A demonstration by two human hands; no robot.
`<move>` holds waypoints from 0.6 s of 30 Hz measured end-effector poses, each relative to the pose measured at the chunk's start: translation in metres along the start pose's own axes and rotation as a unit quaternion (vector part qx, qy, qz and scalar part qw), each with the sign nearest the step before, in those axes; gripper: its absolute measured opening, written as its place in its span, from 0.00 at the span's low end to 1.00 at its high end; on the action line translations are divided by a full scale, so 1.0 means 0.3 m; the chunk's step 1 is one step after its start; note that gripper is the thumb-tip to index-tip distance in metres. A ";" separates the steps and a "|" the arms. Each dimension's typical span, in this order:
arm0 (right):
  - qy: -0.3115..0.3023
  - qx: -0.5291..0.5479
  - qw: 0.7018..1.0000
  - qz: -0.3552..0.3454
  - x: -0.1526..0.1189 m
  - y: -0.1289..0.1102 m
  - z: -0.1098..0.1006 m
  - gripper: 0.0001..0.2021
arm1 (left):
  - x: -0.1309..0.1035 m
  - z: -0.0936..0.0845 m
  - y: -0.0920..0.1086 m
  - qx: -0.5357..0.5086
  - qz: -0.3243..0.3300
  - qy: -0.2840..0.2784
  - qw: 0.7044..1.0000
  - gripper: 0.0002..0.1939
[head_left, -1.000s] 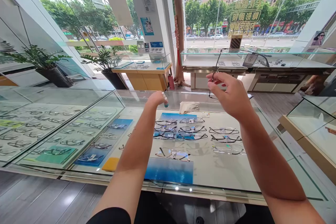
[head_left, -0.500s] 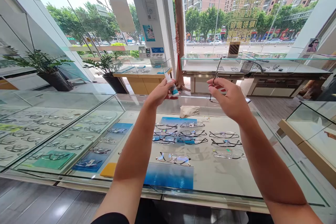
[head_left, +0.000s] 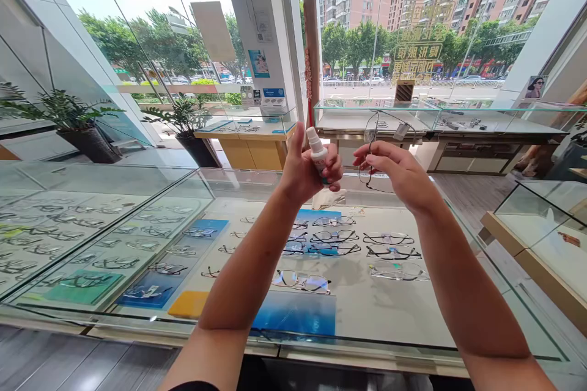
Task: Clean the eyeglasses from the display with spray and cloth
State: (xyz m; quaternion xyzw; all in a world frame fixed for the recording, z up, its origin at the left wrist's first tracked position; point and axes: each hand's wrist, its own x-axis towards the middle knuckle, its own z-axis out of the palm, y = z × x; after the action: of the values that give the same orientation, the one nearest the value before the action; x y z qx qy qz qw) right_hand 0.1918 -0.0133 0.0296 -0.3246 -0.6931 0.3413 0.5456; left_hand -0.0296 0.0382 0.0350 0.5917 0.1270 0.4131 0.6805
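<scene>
My left hand (head_left: 306, 172) is closed around a small white spray bottle (head_left: 317, 149), its fingers wrapped round the body and the thumb raised beside the nozzle. To the right, my right hand (head_left: 389, 168) pinches a pair of thin-framed eyeglasses (head_left: 370, 142) with fingers and thumb. The glasses hang on edge, and a pale tag dangles near one temple. Both hands are above the glass display case (head_left: 394, 311). Beneath them, partly covered by my left hand, a light cloth (head_left: 329, 198) lies on the case.
Rows of eyeglasses (head_left: 336, 236) lie inside the case, some on blue panels (head_left: 293, 314). A yellow pad (head_left: 188, 304) sits near the front. Another glass case (head_left: 545, 226) stands at right. Potted plants (head_left: 89, 140) and a wooden post (head_left: 310, 55) stand beyond.
My left hand has moved right and turned, bringing the spray bottle upright with its nozzle near the eyeglasses. My right hand has shifted slightly left and down, with the eyeglasses tilted differently.
</scene>
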 end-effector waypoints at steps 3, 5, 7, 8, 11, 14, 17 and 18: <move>-0.035 0.005 0.999 0.013 -0.001 -0.002 0.003 0.10 | 0.010 -0.018 -0.005 -0.021 -0.031 -0.014 0.999 0.44; -0.051 0.005 0.998 0.022 0.000 0.000 0.007 0.11 | 0.014 -0.028 -0.010 -0.016 -0.045 -0.004 0.999 0.44; -0.067 0.002 0.997 0.032 0.002 0.003 0.014 0.11 | 0.018 -0.030 -0.022 0.010 -0.040 0.030 0.999 0.43; -0.075 0.000 0.996 0.036 0.003 0.005 0.018 0.11 | 0.021 -0.028 -0.031 0.034 -0.031 0.055 0.997 0.42; -0.097 0.007 0.994 0.046 0.006 0.014 0.033 0.12 | 0.031 -0.018 -0.064 0.129 0.006 0.145 0.981 0.37; -0.114 0.015 0.992 0.048 0.007 0.024 0.046 0.12 | 0.041 -0.013 -0.092 0.201 0.021 0.200 0.959 0.34; -0.130 0.015 0.990 0.049 0.007 0.031 0.051 0.12 | 0.046 -0.016 -0.105 0.239 0.021 0.211 0.948 0.33; -0.135 0.016 0.990 0.050 0.007 0.033 0.051 0.12 | 0.047 -0.018 -0.107 0.246 0.023 0.213 0.945 0.33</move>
State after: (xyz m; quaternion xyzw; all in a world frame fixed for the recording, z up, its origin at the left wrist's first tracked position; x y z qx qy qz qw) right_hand 0.1772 -0.0080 0.0200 -0.3010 -0.7375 0.4200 0.4349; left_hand -0.0112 0.0534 0.0088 0.6421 0.3528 0.5007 0.4610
